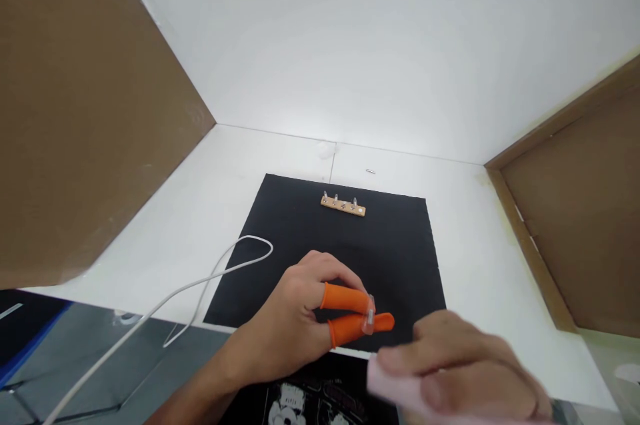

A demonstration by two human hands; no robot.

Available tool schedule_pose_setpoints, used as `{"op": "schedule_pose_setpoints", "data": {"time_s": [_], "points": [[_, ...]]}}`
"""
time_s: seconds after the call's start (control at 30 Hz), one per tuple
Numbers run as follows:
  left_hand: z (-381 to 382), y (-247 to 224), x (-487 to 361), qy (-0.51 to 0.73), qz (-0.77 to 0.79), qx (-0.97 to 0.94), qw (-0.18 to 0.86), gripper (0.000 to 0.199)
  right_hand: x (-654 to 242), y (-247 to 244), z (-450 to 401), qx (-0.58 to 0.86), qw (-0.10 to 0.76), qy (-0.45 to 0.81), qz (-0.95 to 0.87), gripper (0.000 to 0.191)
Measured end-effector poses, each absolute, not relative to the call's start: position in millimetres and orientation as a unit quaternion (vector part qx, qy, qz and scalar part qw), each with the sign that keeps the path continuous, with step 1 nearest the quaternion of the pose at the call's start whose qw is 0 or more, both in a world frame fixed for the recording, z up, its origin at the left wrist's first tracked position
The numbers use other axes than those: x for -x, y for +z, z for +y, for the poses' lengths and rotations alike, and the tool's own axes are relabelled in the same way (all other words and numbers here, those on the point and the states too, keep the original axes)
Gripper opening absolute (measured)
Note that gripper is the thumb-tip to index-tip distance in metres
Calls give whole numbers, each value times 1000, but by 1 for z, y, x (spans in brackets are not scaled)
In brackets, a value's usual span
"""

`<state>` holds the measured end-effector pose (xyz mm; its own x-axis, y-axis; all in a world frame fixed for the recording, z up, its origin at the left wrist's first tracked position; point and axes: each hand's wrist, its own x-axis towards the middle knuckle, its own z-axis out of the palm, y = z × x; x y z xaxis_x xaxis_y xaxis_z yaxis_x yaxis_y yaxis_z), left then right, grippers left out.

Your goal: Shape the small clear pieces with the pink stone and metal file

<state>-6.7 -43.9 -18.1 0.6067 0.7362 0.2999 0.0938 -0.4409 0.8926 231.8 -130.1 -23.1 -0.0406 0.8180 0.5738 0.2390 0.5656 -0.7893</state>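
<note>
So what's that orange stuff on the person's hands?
Those are orange rubbery finger covers, like tiny caps. They sit on two fingers of the left hand; its other fingers are bare, and no sleeve shows on that forearm. The right hand is blurred; no cover shows on the parts that can be made out, and no watch or bracelet appears on either.

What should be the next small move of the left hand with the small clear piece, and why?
Probably carry the small clear piece forward toward the wooden strip. The left hand pinches it between orange-capped fingers, apart from the strip on the black mat.
</note>
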Motion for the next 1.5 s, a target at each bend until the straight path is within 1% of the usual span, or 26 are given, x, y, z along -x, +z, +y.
{"op": "schedule_pose_setpoints", "data": {"time_s": [0.1,0.13,0.27,0.33,0.4,0.43,0.5,0.57,0.67,0.7,0.77,0.87,0.93,1.0,1.13,1.2,1.27,1.33,1.4,1.43,1.5], "points": [[-42,-18,7,352,272,-772,454,9,-227,-25,-128,333,540,265,-726,19],[-42,-17,7,351,273,-772,455,9,-231,-26,-126,340,545,267,-718,22],[-42,-17,6,345,280,-770,459,13,-248,-27,-119,421,610,251,-623,33],[-42,-18,6,346,276,-774,454,12,-247,-27,-121,415,604,249,-633,30],[-41,-19,8,350,277,-772,452,10,-240,-27,-124,379,569,257,-683,17],[-41,-20,9,350,281,-770,454,10,-236,-27,-125,351,543,265,-715,15],[-40,-21,10,350,287,-765,459,9,-232,-28,-125,315,509,276,-752,21],[-41,-20,10,347,284,-763,465,9,-234,-29,-123,321,529,279,-734,26],[-41,-19,9,342,283,-760,475,11,-243,-31,-118,383,612,265,-639,36],[-42,-19,9,342,284,-759,476,12,-243,-31,-117,390,626,262,-622,38],[-42,-20,9,351,283,-759,469,11,-237,-30,-117,382,617,263,-636,35],[-41,-23,9,365,279,-758,462,10,-219,-27,-118,322,574,265,-705,25],[-41,-23,9,362,279,-758,465,10,-214,-25,-118,304,565,259,-722,21],[-41,-21,10,353,280,-759,469,12,-220,-27,-119,330,577,249,-704,20],[-42,-18,10,336,291,-756,481,12,-242,-35,-121,422,638,219,-606,32],[-42,-18,9,334,295,-754,482,12,-241,-35,-123,437,652,215,-581,32],[-42,-18,9,337,292,-755,481,11,-228,-33,-127,416,633,223,-613,25],[-41,-19,10,335,289,-756,483,10,-214,-30,-131,402,604,233,-648,13],[-40,-19,10,333,286,-757,484,8,-208,-31,-133,413,602,231,-643,4],[-40,-19,10,333,286,-757,484,8,-211,-33,-133,411,620,225,-629,6],[-41,-18,10,333,286,-756,485,8,-226,-37,-131,395,628,208,-637,19]]}}
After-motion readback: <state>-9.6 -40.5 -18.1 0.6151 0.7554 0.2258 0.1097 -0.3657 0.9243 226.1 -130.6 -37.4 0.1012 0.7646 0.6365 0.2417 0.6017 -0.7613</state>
